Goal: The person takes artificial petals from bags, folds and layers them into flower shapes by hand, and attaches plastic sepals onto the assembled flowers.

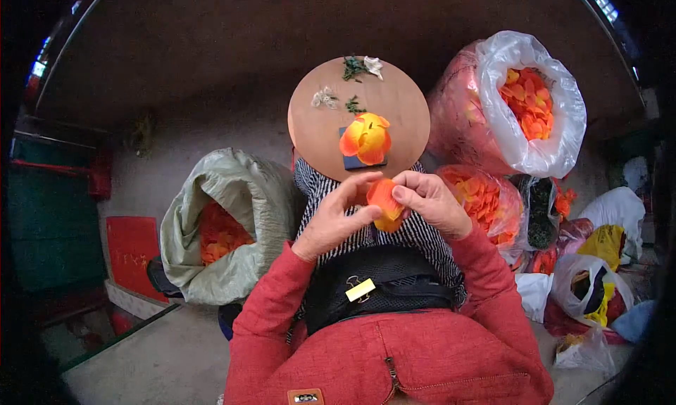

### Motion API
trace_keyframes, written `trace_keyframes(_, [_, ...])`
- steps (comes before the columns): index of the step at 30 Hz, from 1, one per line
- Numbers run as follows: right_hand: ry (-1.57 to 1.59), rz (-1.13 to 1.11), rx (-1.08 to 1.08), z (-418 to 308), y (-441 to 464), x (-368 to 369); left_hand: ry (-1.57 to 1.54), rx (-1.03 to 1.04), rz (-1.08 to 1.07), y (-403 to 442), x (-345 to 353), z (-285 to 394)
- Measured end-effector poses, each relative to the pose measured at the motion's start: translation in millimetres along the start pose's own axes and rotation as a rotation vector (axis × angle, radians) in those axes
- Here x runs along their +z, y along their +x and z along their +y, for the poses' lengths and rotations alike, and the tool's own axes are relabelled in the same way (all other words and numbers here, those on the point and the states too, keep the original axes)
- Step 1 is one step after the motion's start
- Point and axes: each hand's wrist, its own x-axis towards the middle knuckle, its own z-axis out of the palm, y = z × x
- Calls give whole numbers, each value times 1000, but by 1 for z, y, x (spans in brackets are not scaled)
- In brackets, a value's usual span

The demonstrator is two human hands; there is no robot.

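Over my lap, both hands hold orange-and-yellow artificial petals (384, 202). My left hand (343, 209) has its thumb and fingers curved around the left side of the petals. From the other side, my right hand (431, 199) pinches their edge between thumb and fingers. Just beyond my hands, an orange-yellow artificial flower (366, 139) rests on a dark blue block (351, 160) on a round wooden stool top (310, 132). Whether a stem or core sits inside the held petals is hidden.
Green bits (353, 68) and white pieces (324, 98) lie on the stool. An open woven sack (271, 208) of orange petals stands left. To the right are a large plastic-lined sack (486, 141) of petals and several smaller bags (581, 278). A yellow binder clip (360, 290) sits on my black waist bag.
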Motion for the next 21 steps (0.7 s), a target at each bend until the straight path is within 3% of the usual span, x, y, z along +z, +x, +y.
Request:
trace_keyframes(2, [-16,-9,-10,3,2,4,-353,-178,29,-4,-5,-3])
trace_keyframes(6, [-66,11,-43,2,6,10,-344,-302,-123,-7,-12,-4])
trace_keyframes(12, [-78,41,-26,-2,12,11,-509,-259,-55,-3,-14,-9])
trace_keyframes(15, [-86,34,-47,0,15,9,-481,-304,-129,-4,-15,-5])
trace_keyframes(18, [-99,94,-172,7,19,9,-548,-257,11,-5,-10,-1])
trace_keyframes(20, [80,-51,-70,8,21,5,-705,-147,237,-3,-5,2])
trace_keyframes(21, [48,-73,-29,6,19,4,-698,-121,248,-1,-6,3])
